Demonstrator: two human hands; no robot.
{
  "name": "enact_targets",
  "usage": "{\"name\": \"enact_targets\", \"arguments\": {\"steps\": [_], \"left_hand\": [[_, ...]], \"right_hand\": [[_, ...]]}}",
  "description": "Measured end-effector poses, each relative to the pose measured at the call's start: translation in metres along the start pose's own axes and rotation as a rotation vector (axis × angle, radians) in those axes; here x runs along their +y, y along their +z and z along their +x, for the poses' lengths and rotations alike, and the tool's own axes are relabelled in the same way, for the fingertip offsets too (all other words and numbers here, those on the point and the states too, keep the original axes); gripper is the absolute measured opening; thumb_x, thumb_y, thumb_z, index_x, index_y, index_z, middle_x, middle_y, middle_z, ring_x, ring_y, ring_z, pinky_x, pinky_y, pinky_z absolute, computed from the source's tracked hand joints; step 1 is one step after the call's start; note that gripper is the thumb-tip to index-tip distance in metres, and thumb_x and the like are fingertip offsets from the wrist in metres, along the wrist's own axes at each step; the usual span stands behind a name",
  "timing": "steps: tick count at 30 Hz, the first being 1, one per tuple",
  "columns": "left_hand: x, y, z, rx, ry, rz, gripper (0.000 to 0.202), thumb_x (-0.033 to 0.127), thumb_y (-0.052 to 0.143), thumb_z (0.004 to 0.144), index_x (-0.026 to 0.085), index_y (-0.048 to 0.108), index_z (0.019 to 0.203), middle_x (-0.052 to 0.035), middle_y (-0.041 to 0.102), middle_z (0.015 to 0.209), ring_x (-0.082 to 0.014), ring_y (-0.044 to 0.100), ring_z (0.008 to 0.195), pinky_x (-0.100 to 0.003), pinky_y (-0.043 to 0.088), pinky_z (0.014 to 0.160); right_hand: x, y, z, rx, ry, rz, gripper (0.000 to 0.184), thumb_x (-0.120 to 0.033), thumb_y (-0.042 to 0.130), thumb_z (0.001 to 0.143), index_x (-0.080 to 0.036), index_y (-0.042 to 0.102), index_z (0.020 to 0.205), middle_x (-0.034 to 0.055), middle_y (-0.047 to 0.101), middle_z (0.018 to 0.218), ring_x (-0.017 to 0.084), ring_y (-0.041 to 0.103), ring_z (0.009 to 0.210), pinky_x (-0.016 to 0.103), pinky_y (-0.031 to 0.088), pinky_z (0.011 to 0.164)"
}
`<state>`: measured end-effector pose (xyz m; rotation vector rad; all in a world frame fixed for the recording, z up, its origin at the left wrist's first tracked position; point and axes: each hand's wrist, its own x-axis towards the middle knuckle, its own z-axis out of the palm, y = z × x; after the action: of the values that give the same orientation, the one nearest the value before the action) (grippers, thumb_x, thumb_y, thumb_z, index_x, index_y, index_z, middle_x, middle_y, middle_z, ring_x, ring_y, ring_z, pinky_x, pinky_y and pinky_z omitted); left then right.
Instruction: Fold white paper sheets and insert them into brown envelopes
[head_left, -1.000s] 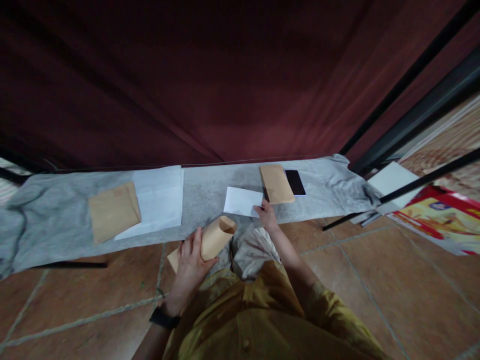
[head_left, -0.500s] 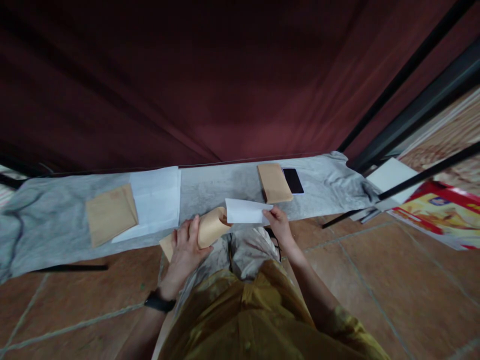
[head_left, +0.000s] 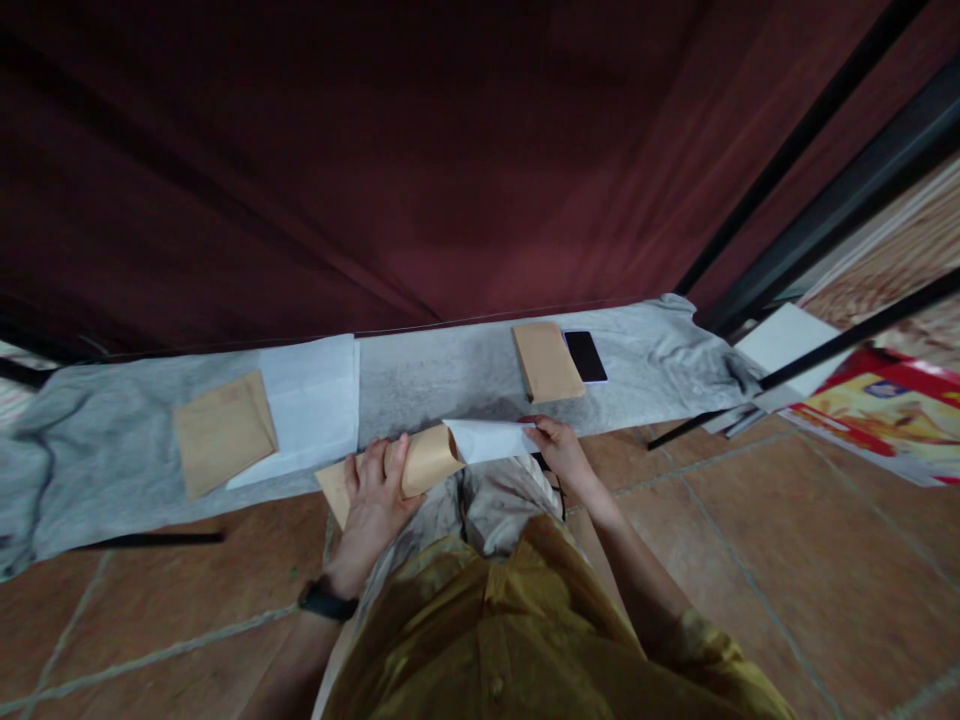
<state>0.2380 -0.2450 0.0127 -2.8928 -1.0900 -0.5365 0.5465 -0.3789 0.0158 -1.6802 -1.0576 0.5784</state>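
My left hand point(head_left: 377, 497) is wrapped round a brown paper envelope point(head_left: 430, 459), whose mouth gapes toward the right. Between the thumb and fingers of my right hand point(head_left: 556, 444) is the right end of a folded white sheet of paper point(head_left: 491, 441). The sheet's left end sits at the envelope's mouth, with its edge partly hidden inside. Both are held just above my lap, at the front edge of the cloth-covered table.
A grey cloth point(head_left: 435, 375) covers the narrow table. On it lie brown envelopes point(head_left: 225, 432) over white sheets point(head_left: 315, 395) at left, a brown envelope stack point(head_left: 549, 362), and a phone point(head_left: 585, 357). A red-and-yellow box point(head_left: 885, 410) is at right, beyond a dark metal bar point(head_left: 862, 340).
The white sheet has moved left and its left end has entered the envelope's mouth. My right hand still grips its right end; my left hand keeps hold of the envelope.
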Motion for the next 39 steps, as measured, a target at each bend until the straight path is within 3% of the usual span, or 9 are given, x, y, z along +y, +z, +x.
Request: {"name": "enact_targets", "arguments": {"steps": [4, 8, 15, 22, 28, 32, 39], "left_hand": [[0.001, 0.001, 0.000, 0.006, 0.001, 0.009, 0.092, 0.032, 0.069, 0.083, 0.016, 0.022, 0.161, -0.0243, 0.044, 0.148, -0.0405, 0.035, 0.145, -0.064, 0.018, 0.120], [0.001, 0.004, 0.001, 0.015, 0.004, 0.017, 0.089, 0.033, 0.068, 0.083, 0.015, 0.026, 0.159, -0.0252, 0.043, 0.150, -0.0413, 0.033, 0.147, -0.065, 0.016, 0.120], [0.004, 0.006, 0.004, 0.009, 0.032, 0.000, 0.089, 0.031, 0.068, 0.083, 0.018, 0.024, 0.160, -0.0240, 0.043, 0.152, -0.0411, 0.031, 0.148, -0.066, 0.015, 0.120], [0.000, 0.004, 0.011, -0.009, 0.056, 0.013, 0.094, 0.029, 0.069, 0.081, 0.019, 0.021, 0.162, -0.0241, 0.037, 0.157, -0.0417, 0.028, 0.151, -0.067, 0.015, 0.120], [-0.009, 0.005, 0.030, -0.078, 0.163, 0.036, 0.101, 0.027, 0.073, 0.078, 0.021, 0.019, 0.163, -0.0243, 0.033, 0.160, -0.0422, 0.025, 0.152, -0.065, 0.017, 0.120], [-0.005, 0.006, 0.051, -0.119, 0.241, 0.049, 0.101, 0.024, 0.074, 0.077, 0.021, 0.020, 0.163, -0.0245, 0.035, 0.160, -0.0426, 0.027, 0.152, -0.066, 0.018, 0.120], [0.011, 0.008, 0.077, -0.140, 0.322, 0.054, 0.096, 0.021, 0.072, 0.078, 0.017, 0.024, 0.162, -0.0269, 0.037, 0.158, -0.0429, 0.027, 0.152, -0.064, 0.020, 0.120]], "right_hand": [[0.000, -0.007, 0.004, -0.041, 0.010, -0.058, 0.023, -0.033, 0.056, 0.085, -0.021, 0.068, 0.070, 0.0041, 0.072, 0.077, 0.019, 0.064, 0.070, 0.029, 0.049, 0.068], [0.000, -0.012, 0.006, -0.111, 0.059, -0.056, 0.022, -0.030, 0.054, 0.085, -0.022, 0.062, 0.067, 0.0007, 0.066, 0.067, 0.017, 0.059, 0.060, 0.026, 0.045, 0.057], [-0.003, -0.005, 0.006, -0.113, 0.034, -0.155, 0.026, -0.025, 0.055, 0.085, -0.023, 0.056, 0.059, -0.0031, 0.057, 0.057, 0.014, 0.052, 0.055, 0.025, 0.038, 0.056], [-0.004, 0.006, -0.003, -0.081, 0.030, -0.064, 0.037, -0.044, 0.053, 0.092, -0.022, 0.057, 0.062, -0.0023, 0.056, 0.057, 0.014, 0.048, 0.055, 0.025, 0.032, 0.053], [0.005, 0.028, -0.007, -0.020, 0.094, 0.047, 0.038, -0.044, 0.055, 0.091, -0.020, 0.060, 0.061, -0.0030, 0.052, 0.056, 0.013, 0.046, 0.054, 0.025, 0.032, 0.052], [0.010, 0.050, -0.006, 0.054, 0.124, 0.063, 0.032, -0.037, 0.058, 0.090, -0.019, 0.064, 0.064, -0.0025, 0.056, 0.059, 0.014, 0.050, 0.057, 0.024, 0.036, 0.053], [0.007, 0.078, -0.001, 0.183, 0.022, -0.018, 0.019, -0.024, 0.063, 0.090, -0.021, 0.075, 0.075, 0.0047, 0.068, 0.085, 0.018, 0.061, 0.081, 0.029, 0.049, 0.078]]}}
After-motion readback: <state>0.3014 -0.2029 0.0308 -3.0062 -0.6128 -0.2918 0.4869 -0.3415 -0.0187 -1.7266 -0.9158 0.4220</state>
